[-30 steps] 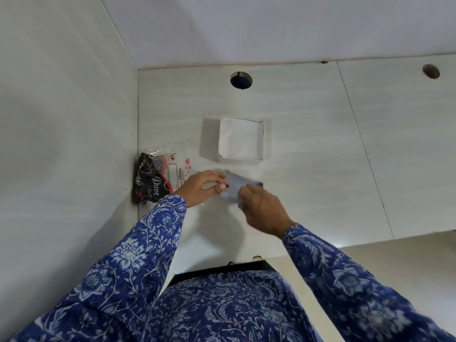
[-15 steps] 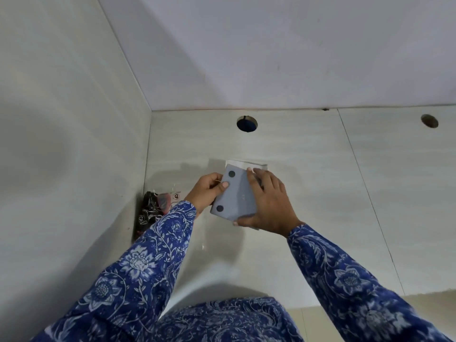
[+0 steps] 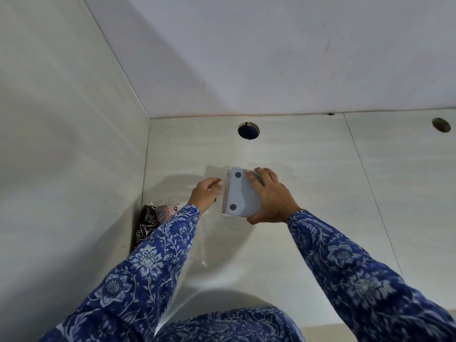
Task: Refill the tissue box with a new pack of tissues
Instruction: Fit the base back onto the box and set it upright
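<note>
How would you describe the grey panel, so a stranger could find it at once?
Look at the pale counter below the round blue hole. There the right hand presses a flat grey panel onto the white box. Only this panel carries small dark round pads.

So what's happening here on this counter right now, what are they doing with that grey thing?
A person in blue floral sleeves is fitting a grey panel with dark round pads onto the white tissue box on the pale counter. The right hand presses the panel down, while the left hand sits just beside the box's left edge. A crumpled dark wrapper lies in the corner by the wall.
</note>
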